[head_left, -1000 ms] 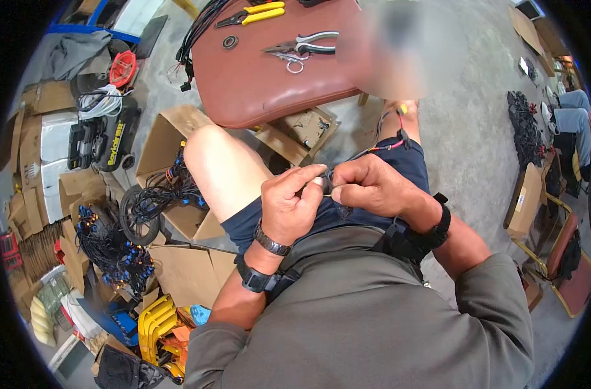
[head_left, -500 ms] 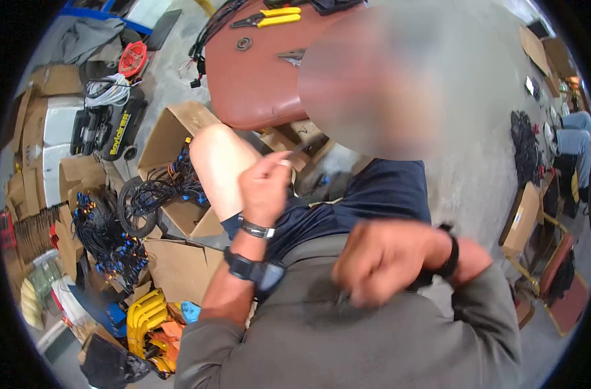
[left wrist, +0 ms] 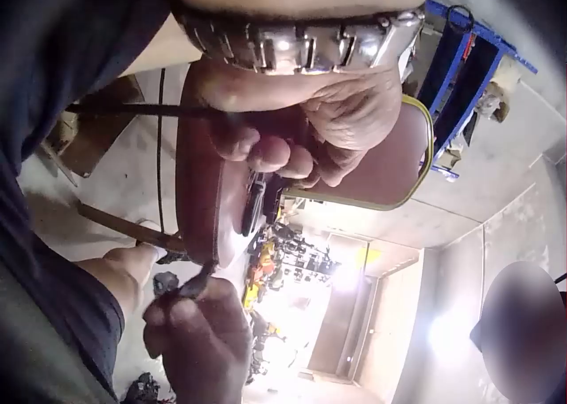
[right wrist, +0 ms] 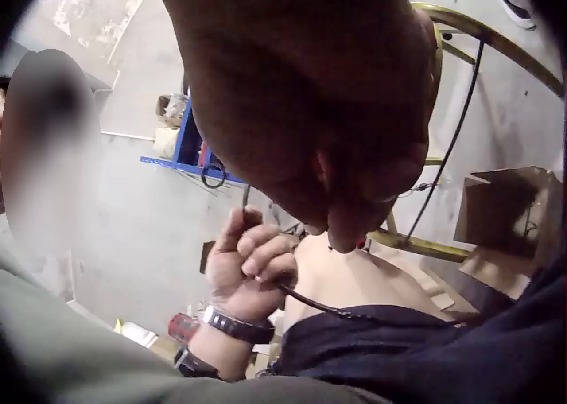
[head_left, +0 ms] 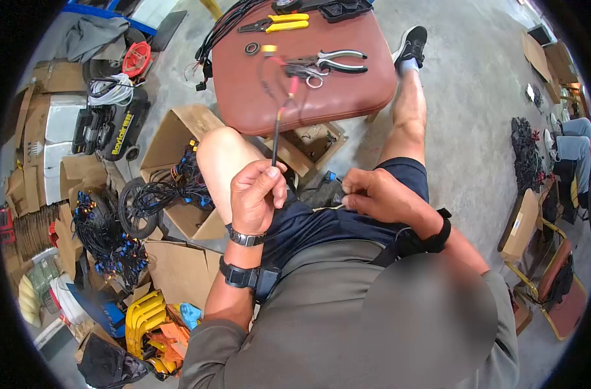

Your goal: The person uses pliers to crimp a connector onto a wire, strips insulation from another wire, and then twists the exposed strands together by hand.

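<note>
My left hand point(head_left: 253, 194) grips a thin black cable point(head_left: 275, 144) that stands up from its fingers. The cable's upper end splits into wires with red sections and a yellow tip point(head_left: 268, 48), overlapping the stool in the head view. Its other end trails from under the same hand as a black cable point(right wrist: 312, 306) in the right wrist view. Over the right thigh, apart from the left hand, is my right hand point(head_left: 389, 196). In the left wrist view its thumb and forefinger pinch a small dark piece point(left wrist: 197, 283), whose kind I cannot tell.
A red padded seat point(head_left: 308, 107) ahead bears yellow-handled wire strippers point(head_left: 286, 23), long-nose pliers point(head_left: 341, 61), scissors point(head_left: 315, 81) and a ring-shaped part point(head_left: 252, 48). To the left, a cardboard box point(head_left: 172, 139) holds bundled cables. More cables point(head_left: 104, 227) and yellow parts point(head_left: 145, 318) lie farther down.
The hands were together over the lap, then parted, the right one swinging back toward the shirt. Now the left hand holds the cable up toward the seat, and the right is back over the thigh.
</note>
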`<state>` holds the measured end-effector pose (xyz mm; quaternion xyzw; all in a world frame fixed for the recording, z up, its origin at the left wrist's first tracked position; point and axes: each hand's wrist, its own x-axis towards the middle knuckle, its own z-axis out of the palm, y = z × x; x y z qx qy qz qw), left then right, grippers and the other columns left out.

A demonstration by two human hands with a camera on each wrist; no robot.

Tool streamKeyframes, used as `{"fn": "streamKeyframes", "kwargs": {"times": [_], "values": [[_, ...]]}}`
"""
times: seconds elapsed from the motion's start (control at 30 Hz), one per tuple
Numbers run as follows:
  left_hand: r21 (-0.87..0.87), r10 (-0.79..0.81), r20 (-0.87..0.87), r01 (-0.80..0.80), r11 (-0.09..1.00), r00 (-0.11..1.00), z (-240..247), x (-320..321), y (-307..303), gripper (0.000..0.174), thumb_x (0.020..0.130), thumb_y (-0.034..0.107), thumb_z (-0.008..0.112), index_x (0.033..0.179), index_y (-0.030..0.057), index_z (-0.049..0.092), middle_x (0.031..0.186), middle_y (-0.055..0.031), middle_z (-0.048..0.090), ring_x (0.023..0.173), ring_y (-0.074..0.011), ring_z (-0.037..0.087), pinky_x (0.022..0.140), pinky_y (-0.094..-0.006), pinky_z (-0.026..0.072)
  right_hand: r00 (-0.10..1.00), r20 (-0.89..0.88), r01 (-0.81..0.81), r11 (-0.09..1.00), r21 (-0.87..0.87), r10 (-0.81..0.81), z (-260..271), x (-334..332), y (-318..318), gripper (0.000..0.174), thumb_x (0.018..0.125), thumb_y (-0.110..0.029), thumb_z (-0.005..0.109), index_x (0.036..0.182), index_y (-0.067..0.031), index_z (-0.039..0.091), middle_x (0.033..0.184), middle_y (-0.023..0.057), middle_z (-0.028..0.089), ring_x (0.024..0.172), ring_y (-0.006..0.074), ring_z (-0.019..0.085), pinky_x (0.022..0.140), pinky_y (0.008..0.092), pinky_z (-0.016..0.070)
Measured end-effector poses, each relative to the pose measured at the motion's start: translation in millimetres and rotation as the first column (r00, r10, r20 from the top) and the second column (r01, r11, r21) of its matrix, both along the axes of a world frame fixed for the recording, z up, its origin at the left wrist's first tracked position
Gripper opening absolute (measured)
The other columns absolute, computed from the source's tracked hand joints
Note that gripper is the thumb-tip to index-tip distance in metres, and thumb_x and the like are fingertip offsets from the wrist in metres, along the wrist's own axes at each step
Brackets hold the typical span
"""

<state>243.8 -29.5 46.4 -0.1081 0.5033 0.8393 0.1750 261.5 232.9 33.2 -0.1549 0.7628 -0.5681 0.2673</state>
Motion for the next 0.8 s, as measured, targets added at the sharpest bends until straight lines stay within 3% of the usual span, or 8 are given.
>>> {"fn": "streamKeyframes", "kwargs": {"times": [0.13, 0.23, 0.27, 0.37, 0.4, 0.5, 0.63, 0.8], "values": [[0.021, -0.015, -0.026, 0.016, 1.0, 1.0, -1, 2, -4, 0.021, 0.098, 0.016, 0.058, 0.104, -0.0027, 0.065, 0.062, -0.0083, 0.059, 0.051, -0.0161, 0.054, 0.05, -0.0271, 0.0431, 0.989, -0.149, 0.03, 0.997, 0.077, -0.018, -26, -13, -17, 0.016, 0.086, -0.005, 0.067, 0.098, -0.0015, 0.057, 0.066, 0.0125, 0.06, 0.058, 0.0244, 0.059, 0.058, 0.0351, 0.0482], [-0.067, -0.053, -0.053, 0.049, 0.997, 0.997, 11, 2, 0, 0.033, 0.1, 0.021, 0.055, 0.119, -0.0048, 0.061, 0.064, -0.0101, 0.061, 0.053, -0.0165, 0.056, 0.05, -0.0265, 0.0452, 0.924, -0.382, 0.147, 0.944, 0.296, -0.024, -51, -28, -30, 0.017, 0.087, -0.006, 0.064, 0.103, -0.001, 0.059, 0.067, 0.0156, 0.061, 0.06, 0.0283, 0.062, 0.06, 0.0352, 0.0506], [-0.073, -0.066, -0.068, 0.061, 0.995, 0.995, 11, 2, 1, 0.032, 0.1, 0.02, 0.056, 0.12, -0.0048, 0.061, 0.066, -0.0106, 0.062, 0.054, -0.0165, 0.057, 0.051, -0.0267, 0.0462, 0.905, -0.424, 0.143, 0.926, 0.348, 0.019, -56, -34, -29, 0.022, 0.09, -0.011, 0.062, 0.11, 0.0002, 0.061, 0.072, 0.0138, 0.064, 0.062, 0.0242, 0.065, 0.06, 0.0342, 0.0518], [-0.122, -0.146, -0.1, 0.134, 0.984, 0.984, 10, 4, 1, 0.026, 0.099, 0.014, 0.059, 0.117, -0.0039, 0.063, 0.076, -0.0118, 0.067, 0.063, -0.015, 0.06, 0.059, -0.0272, 0.0497, 0.982, 0.083, 0.174, 0.985, -0.022, -0.171, -42, -47, -36, 0.03, 0.091, -0.021, 0.064, 0.114, -0.0021, 0.062, 0.074, 0.0134, 0.066, 0.066, 0.0233, 0.066, 0.062, 0.0357, 0.0521], [-0.141, -0.175, -0.114, 0.158, 0.977, 0.978, 10, 5, 1, 0.026, 0.099, 0.015, 0.06, 0.116, -0.0045, 0.063, 0.076, -0.0125, 0.067, 0.063, -0.0162, 0.06, 0.06, -0.028, 0.0505, 0.974, 0.178, 0.158, 0.984, -0.079, -0.142, -28, -51, -36, 0.033, 0.097, -0.027, 0.061, 0.117, -0.0016, 0.062, 0.077, 0.0064, 0.064, 0.065, 0.0109, 0.06, 0.058, 0.0274, 0.0491], [-0.224, -0.274, -0.161, 0.235, 0.946, 0.948, 13, 7, 6, 0.025, 0.097, 0.016, 0.062, 0.112, -0.0046, 0.063, 0.077, -0.0127, 0.067, 0.065, -0.0166, 0.061, 0.062, -0.0284, 0.0513, 0.932, 0.321, 0.283, 0.891, -0.354, -0.168, 0, -56, -37, 0.032, 0.1, -0.028, 0.056, 0.115, -0.0006, 0.063, 0.083, 0.004, 0.064, 0.064, 0.0091, 0.058, 0.056, 0.0238, 0.0466], [-0.268, -0.397, -0.194, 0.341, 0.901, 0.897, 16, 10, 17, 0.018, 0.096, 0.009, 0.064, 0.109, -0.0033, 0.066, 0.079, -0.0084, 0.068, 0.068, -0.0105, 0.061, 0.064, -0.0244, 0.0514, 0.849, 0.443, 0.507, 0.674, -0.537, -0.287, 27, -66, -41, 0.032, 0.102, -0.025, 0.054, 0.118, 0.0015, 0.063, 0.086, 0.0072, 0.065, 0.063, 0.0078, 0.056, 0.056, 0.0219, 0.0452], [-0.278, -0.361, -0.188, 0.303, 0.912, 0.914, 26, 8, 26, 0.022, 0.094, 0.01, 0.067, 0.109, -0.0052, 0.065, 0.082, -0.0073, 0.069, 0.073, -0.0113, 0.064, 0.067, -0.0254, 0.054, 0.88, 0.313, 0.474, 0.697, -0.538, -0.357, 49, -66, -33, 0.018, 0.097, -0.02, 0.062, 0.094, -0.0028, 0.066, 0.076, -0.0005, 0.064, 0.06, 0.0033, 0.055, 0.053, 0.0191, 0.0444]]}}
